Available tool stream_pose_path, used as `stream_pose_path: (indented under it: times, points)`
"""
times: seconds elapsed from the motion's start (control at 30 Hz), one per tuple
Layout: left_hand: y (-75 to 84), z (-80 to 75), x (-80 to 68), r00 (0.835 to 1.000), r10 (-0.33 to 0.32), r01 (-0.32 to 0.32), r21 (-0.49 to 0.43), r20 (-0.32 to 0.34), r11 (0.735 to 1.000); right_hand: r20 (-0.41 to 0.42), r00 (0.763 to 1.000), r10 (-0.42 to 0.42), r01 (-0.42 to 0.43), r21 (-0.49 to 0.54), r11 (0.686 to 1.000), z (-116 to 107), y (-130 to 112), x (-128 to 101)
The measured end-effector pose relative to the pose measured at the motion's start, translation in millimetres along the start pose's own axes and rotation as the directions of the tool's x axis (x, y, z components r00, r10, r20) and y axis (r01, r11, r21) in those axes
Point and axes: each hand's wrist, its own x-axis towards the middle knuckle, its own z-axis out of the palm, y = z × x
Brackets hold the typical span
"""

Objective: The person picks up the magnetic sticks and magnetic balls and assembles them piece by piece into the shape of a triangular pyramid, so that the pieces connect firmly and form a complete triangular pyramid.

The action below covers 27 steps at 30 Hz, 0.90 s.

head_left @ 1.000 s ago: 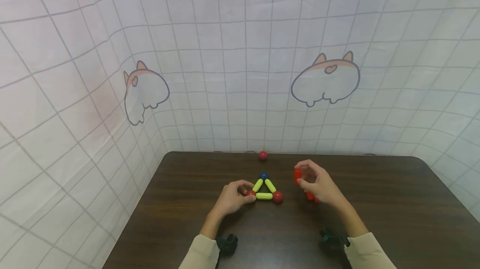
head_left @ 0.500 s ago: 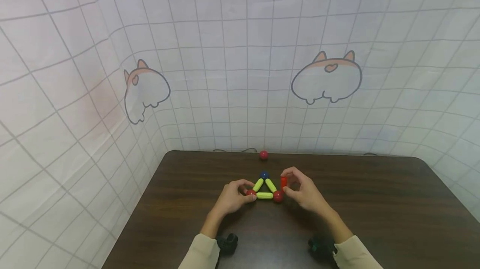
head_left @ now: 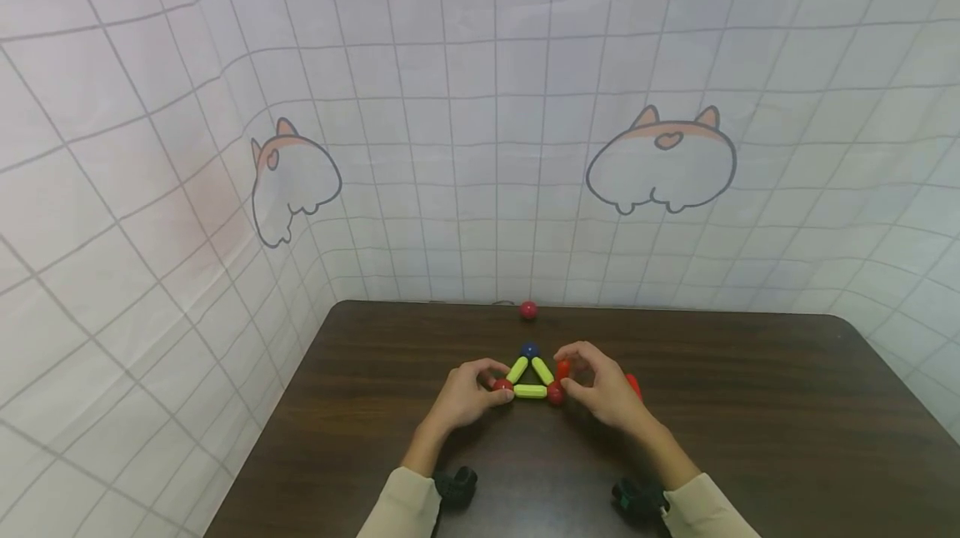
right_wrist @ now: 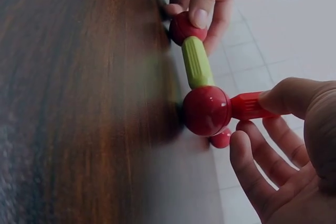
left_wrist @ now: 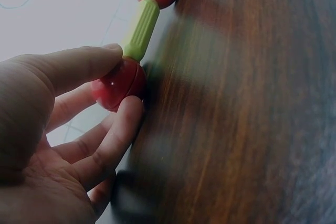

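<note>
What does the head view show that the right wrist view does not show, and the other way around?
Only the head view shows the blue ball at the top of the triangle, all three green rods, and a loose red ball at the table's far edge. Only the right wrist view shows clearly the red rod touching the corner red ball. Both show the left hand pinching the other red ball, the bottom green rod, and the right hand.

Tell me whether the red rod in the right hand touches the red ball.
Touching. The right wrist view shows the red rod, pinched by the right hand, meeting the red ball without a gap.
</note>
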Motion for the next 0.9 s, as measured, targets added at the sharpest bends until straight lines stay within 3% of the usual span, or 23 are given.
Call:
stream_pose_path:
  times: [0.4, 0.9]
  points:
    - [0.9, 0.7, -0.2, 1.000, 0.001, -0.001, 0.000, -0.004, 1.000, 0.025, 0.999, 0.023, -0.023, 0.008, 1.000, 0.2, 1.2, 1.0]
    - [-0.8, 0.8, -1.3, 1.000, -0.005, 0.005, 0.002, -0.002, 1.000, 0.122, 0.992, 0.044, -0.049, 0.033, 0.998, -1.6, -4.6, -2.5]
